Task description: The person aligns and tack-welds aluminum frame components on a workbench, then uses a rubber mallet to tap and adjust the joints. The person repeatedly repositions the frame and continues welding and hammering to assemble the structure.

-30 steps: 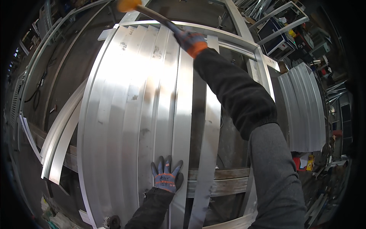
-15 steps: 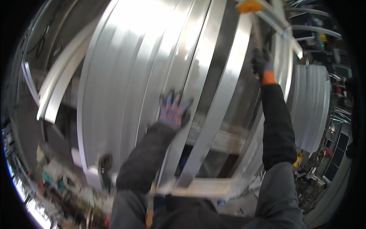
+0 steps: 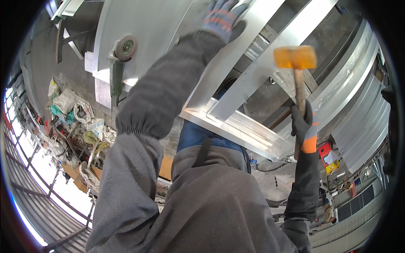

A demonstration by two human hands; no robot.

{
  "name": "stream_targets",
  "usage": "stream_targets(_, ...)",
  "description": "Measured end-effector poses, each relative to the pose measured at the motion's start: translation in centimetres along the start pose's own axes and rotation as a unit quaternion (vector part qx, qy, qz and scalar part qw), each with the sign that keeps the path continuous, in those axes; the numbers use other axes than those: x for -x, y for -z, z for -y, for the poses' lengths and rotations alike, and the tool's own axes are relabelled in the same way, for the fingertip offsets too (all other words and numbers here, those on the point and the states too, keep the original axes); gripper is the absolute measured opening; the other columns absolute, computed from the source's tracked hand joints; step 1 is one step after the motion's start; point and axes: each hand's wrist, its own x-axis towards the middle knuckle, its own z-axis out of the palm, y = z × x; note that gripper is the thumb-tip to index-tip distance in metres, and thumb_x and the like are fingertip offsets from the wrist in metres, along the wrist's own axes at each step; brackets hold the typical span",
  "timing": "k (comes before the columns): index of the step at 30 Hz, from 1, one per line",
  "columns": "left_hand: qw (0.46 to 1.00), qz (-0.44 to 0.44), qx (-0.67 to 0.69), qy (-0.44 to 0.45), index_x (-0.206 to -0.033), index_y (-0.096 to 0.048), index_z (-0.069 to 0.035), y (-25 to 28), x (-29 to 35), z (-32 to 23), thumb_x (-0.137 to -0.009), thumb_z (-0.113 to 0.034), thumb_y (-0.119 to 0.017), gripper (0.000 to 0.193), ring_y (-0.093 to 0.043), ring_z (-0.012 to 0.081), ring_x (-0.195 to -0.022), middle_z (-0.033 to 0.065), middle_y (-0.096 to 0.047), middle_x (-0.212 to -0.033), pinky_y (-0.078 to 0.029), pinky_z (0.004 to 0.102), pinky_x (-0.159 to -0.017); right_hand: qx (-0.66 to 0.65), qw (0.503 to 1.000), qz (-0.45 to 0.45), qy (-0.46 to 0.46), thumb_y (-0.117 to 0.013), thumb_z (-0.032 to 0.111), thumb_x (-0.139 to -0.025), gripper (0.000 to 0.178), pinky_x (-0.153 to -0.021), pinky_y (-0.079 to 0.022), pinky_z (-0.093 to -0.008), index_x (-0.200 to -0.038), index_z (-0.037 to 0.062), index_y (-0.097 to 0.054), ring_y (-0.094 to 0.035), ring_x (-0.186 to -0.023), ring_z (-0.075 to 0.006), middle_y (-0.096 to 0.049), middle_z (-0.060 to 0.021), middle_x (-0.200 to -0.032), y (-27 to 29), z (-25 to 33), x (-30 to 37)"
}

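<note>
Yellow-headed mallet (image 3: pixel 295 57) held upright over the right part of the metal frame (image 3: pixel 236 120), wooden handle running down from the head into the right hand (image 3: pixel 304 123). Gloved in black with an orange cuff, fingers wrapped tight round the lower handle, gripping it fully. Head standing just off the pale slanting aluminium bars (image 3: pixel 270 63), whether touching them impossible to tell. Left hand (image 3: pixel 222 17) at the top edge of the frame, in a blue-grey work glove with an orange band, fingers spread and pressed flat on a broad curved sheet-metal strip (image 3: pixel 143 29); open, holding nothing, only bearing on the metal. Grey sleeves coming up from the lower edge, the left arm (image 3: pixel 156 97) crossing diagonally over the near corner of the frame. At that near corner, bars meeting a cross-rail of ribbed aluminium profile. Angle grinder (image 3: pixel 120 59) resting at the left edge of the sheet metal, disc uppermost, green body hanging down past the edge, well apart from both hands. Beyond the frame's left edge, down on the floor, a heap of sacks and scrap (image 3: pixel 76 122) beside a row of bright windows. Off the right edge, a stack of curved metal sheets (image 3: pixel 367 122), with a red and yellow object (image 3: pixel 329 158) near its lower end.
</note>
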Motion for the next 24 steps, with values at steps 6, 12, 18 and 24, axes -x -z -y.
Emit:
stream_targets(6, 0.978, 0.047, -0.068, 0.194, -0.144, -0.051, -0.012, 5.7, 22.3, -2.7, -0.093, -0.035, -0.062, 0.056, -0.04, 0.0397, -0.141, 0.0143, -0.047, -0.152, -0.029, 0.0565, -0.117, 0.042, 0.979, 0.089, 0.18, -0.069, 0.009, -0.094, 0.035, -0.066, -0.051, -0.0294, -0.125, 0.0034, -0.057, -0.06, -0.073, -0.0122, -0.065, -0.009, -0.088, -2.2, -7.3, 2.8)
stream_targets(12, 0.962, 0.058, -0.136, 0.228, -0.15, -0.043, -0.01, 4.6, 29.5, -5.8, -0.094, -0.032, -0.059, 0.062, -0.033, 0.0378, -0.146, 0.015, -0.039, -0.157, -0.025, 0.0561, -0.119, 0.069, 0.983, 0.168, 0.014, -0.067, 0.024, -0.092, 0.047, -0.049, -0.045, -0.0306, -0.133, 0.0069, -0.052, -0.053, -0.056, -0.0113, -0.057, -0.0033, -0.074, -4.5, -10.7, 7.6)
stream_targets(18, 0.957, 0.066, -0.156, 0.236, -0.15, -0.043, -0.014, 3.6, 29.7, -5.8, -0.094, -0.03, -0.06, 0.061, -0.029, 0.0384, -0.148, 0.0153, -0.033, -0.16, -0.024, 0.0551, -0.12, -0.203, 0.941, 0.196, -0.185, -0.061, 0.029, -0.097, 0.041, -0.038, -0.041, -0.0274, -0.13, 0.0074, -0.05, -0.049, -0.048, -0.0113, -0.054, -0.0035, -0.072, -6.8, -15.6, 10.7)
stream_targets(24, 0.963, 0.05, -0.158, 0.214, -0.15, -0.044, -0.013, 3.9, 29.5, -6.3, -0.092, -0.029, -0.061, 0.062, -0.029, 0.04, -0.147, 0.0167, -0.032, -0.16, -0.025, 0.0553, -0.119, -0.509, 0.817, 0.105, -0.251, -0.059, 0.032, -0.099, 0.033, -0.041, -0.039, -0.0235, -0.121, 0.0095, -0.051, -0.046, -0.05, -0.0112, -0.05, -0.0022, -0.069, -11.9, -21.1, 11.9)
